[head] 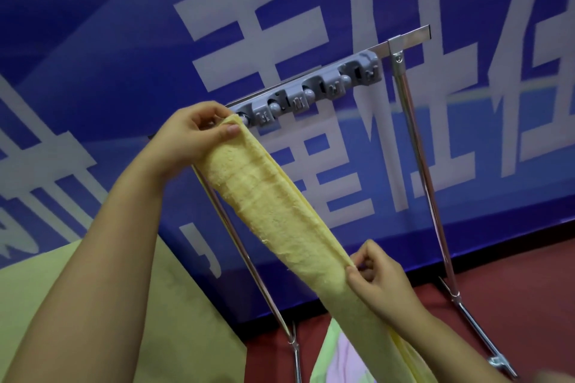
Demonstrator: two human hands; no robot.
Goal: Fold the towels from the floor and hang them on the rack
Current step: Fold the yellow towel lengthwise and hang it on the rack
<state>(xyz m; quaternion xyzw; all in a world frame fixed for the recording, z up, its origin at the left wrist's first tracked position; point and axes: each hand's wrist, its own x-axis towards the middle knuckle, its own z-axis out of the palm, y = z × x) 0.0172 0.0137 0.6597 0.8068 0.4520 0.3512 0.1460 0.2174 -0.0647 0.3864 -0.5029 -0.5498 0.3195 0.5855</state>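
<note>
Towel point(273, 214) pinched by both hands, apparently touching rack point(401, 78).

We observe a large blue banner point(118, 40) covering the wall behind, printed with oversized pale grey-white characters point(249, 25) and a lighter blue curved band across its upper left. Below the banner's lower edge we note a dark red floor point(513, 267). At lower left a pale yellow-green sheet point(93, 305) occupies the corner; we cannot tell what it is. Lighting is even and somewhat dim, with a soft sheen on the banner surface.
</note>
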